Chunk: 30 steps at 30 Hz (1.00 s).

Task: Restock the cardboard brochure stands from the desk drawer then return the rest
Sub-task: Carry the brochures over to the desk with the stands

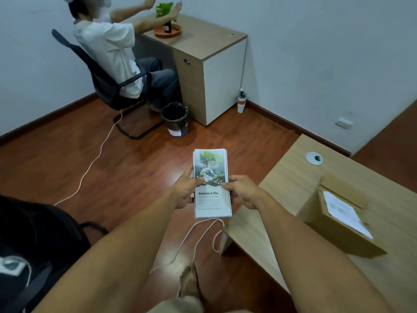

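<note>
Head view: the left hand and the right hand both grip a stack of brochures, thumbs pinched on its cover, held out over the floor. To the right of the right hand, on the bench, stands a cardboard brochure stand with only a sheet or so showing. By my judgement the stock is fetched; filling the stand and returning the remainder are left. No drawer is visible.
</note>
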Available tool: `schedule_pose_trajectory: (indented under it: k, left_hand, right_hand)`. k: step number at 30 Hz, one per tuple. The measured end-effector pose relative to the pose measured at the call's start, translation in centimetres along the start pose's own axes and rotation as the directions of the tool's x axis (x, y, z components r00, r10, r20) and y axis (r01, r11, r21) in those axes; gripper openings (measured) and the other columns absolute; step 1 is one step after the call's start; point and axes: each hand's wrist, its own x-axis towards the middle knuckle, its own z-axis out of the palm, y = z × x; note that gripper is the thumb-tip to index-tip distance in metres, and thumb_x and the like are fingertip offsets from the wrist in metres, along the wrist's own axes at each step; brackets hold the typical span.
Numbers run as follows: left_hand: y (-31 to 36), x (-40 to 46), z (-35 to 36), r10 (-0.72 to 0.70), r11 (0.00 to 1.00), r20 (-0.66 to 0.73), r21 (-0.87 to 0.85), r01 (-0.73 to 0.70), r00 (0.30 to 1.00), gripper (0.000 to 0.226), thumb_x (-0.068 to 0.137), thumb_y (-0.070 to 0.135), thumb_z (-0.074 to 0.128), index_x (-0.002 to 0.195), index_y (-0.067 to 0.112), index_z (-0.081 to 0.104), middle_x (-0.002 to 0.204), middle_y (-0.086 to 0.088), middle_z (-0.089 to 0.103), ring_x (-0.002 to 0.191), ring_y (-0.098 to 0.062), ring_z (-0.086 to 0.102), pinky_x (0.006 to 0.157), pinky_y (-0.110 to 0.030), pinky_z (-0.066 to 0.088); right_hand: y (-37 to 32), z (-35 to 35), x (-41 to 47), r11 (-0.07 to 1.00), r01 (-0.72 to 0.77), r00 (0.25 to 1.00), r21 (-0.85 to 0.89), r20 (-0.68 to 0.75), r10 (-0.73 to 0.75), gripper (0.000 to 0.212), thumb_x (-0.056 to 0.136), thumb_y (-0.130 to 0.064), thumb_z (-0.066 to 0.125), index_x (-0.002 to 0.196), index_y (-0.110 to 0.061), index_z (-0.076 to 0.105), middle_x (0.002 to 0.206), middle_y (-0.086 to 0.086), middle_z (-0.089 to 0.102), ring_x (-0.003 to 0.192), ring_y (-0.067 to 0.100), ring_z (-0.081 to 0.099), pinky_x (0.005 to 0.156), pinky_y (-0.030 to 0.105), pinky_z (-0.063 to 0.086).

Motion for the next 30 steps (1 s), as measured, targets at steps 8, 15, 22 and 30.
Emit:
schedule_pose_trajectory:
  k: [8,15,22,30]
  left_hand:
    - [6.4,8.7,-7.6,-0.013,1.000,0.080,0.016,0.012,0.997,0.056,0.099,0.008,0.061,0.141,0.041,0.045,0.114,-0.004,0.075,0.095,-0.024,0.073,0.074,-0.041,0.058]
    - [10.8,15.0,-9.8,-0.024,0.997,0.177,0.081,0.010,0.984,0.071,0.096,-0.009,0.052,0.137,0.049,0.047,0.119,-0.004,0.074,0.099,-0.023,0.072,0.075,-0.039,0.058]
    - [17.2,24.3,-9.4,0.008,0.980,0.268,0.191,-0.061,0.963,0.069,0.095,-0.012,0.051,0.105,0.057,0.059,0.094,0.010,0.080,0.079,-0.010,0.078,0.057,-0.029,0.060]
    - [28.0,35.8,-4.6,0.026,0.954,0.380,0.268,-0.137,0.924,0.064,0.094,-0.010,0.055,0.118,0.048,0.060,0.102,0.006,0.079,0.085,-0.014,0.077,0.065,-0.034,0.059]
  right_hand:
    - [-5.8,5.6,8.7,1.000,0.002,0.992,0.031,-0.128,0.002,0.018,0.095,-0.005,0.062,0.111,-0.011,0.070,0.097,0.007,0.081,0.083,0.019,0.077,0.063,0.031,0.060]
    - [-9.6,5.2,14.8,1.000,-0.002,0.984,0.025,-0.176,0.007,0.018,0.091,-0.006,0.064,0.106,-0.011,0.073,0.094,0.004,0.081,0.083,0.018,0.078,0.062,0.031,0.059]
    - [-14.5,2.3,22.8,0.995,0.022,0.972,0.096,-0.234,0.002,0.017,0.092,-0.007,0.065,0.107,-0.010,0.073,0.093,0.004,0.081,0.079,0.017,0.079,0.055,0.028,0.059]
    - [-21.7,-4.2,32.1,0.975,0.006,0.941,0.221,-0.330,0.069,0.017,0.093,-0.008,0.065,0.108,-0.013,0.072,0.094,0.002,0.081,0.082,0.016,0.079,0.056,0.028,0.060]
